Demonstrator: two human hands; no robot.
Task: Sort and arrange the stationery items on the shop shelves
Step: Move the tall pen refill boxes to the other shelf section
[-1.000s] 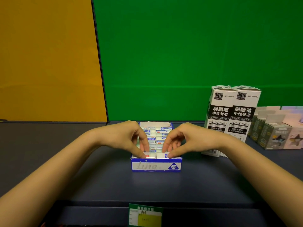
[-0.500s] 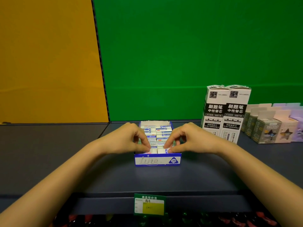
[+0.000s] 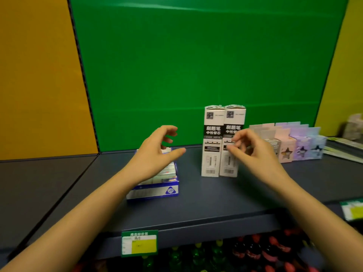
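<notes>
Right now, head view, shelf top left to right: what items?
Blue-and-white cardboard eraser box → two tall white-and-black refill cartons → row of small pastel star-print boxes → flat stacked packets at the right edge.

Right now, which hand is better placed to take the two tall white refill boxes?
Right hand: it hovers open directly in front of the tall white refill boxes, while the left hand is over the blue eraser box.

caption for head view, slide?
Both hands raised open above shelf, between eraser box and refill cartons.
</notes>
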